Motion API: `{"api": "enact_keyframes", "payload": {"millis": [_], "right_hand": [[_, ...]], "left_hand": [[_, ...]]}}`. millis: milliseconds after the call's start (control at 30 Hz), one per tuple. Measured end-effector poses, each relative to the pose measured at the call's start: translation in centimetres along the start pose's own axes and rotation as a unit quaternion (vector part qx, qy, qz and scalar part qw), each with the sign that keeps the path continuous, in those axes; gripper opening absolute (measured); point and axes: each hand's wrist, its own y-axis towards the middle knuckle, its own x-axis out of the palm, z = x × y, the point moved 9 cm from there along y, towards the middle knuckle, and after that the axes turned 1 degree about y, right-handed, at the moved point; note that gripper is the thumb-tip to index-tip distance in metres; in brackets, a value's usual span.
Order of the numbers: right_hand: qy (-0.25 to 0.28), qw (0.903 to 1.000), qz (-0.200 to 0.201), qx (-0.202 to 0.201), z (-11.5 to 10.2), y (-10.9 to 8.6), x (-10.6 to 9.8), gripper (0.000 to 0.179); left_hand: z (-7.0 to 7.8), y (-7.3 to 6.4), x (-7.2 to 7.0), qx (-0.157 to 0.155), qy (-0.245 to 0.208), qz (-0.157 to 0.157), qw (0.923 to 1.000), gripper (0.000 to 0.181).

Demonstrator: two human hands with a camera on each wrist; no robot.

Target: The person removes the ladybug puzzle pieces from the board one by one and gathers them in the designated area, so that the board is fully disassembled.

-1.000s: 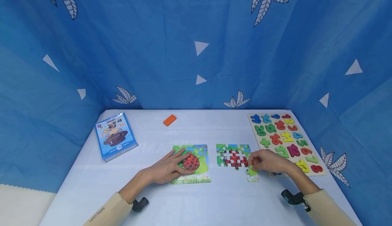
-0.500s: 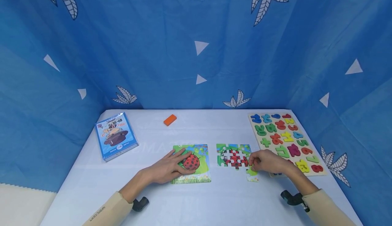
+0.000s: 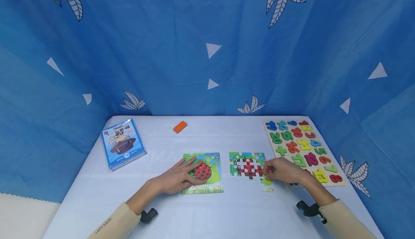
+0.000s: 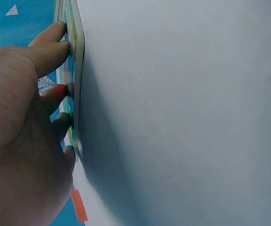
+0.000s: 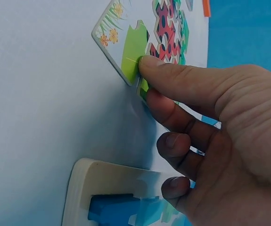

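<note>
My left hand point(image 3: 176, 178) rests with spread fingers on a ladybug picture board point(image 3: 213, 186). In the left wrist view its fingertips press against the board's face point(image 4: 74, 28). To the right lies a partly joined ladybug jigsaw point(image 3: 249, 167) with small gaps between pieces. My right hand point(image 3: 285, 170) is at its right edge. Thumb and forefinger pinch a green jigsaw piece point(image 5: 143, 87), mostly covered by the fingers, while the other fingers curl below. Right beside it lies a corner piece point(image 3: 267, 188) with grass and flowers, seen with its orange flowers point(image 5: 112, 36) in the right wrist view.
A wooden number board point(image 3: 337, 180) with colourful numerals lies beneath and beyond my right wrist. At the back left is a blue box point(image 3: 123, 144). An orange block point(image 3: 179, 126) lies near the table's rear edge, before a blue curtain point(image 3: 181, 70).
Both hands stay in place, the left on the board and the right at the jigsaw's edge. My right wrist shifts very slightly left.
</note>
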Motion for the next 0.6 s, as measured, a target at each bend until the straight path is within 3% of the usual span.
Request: {"api": "enact_keyframes", "payload": {"millis": [600], "right_hand": [[-0.028, 0.9994, 0.01, 0.017, -0.37, -0.1, -0.13, 0.015]], "left_hand": [[0.02, 0.01, 0.09, 0.007, 0.001, 0.007, 1.0, 0.043]]}}
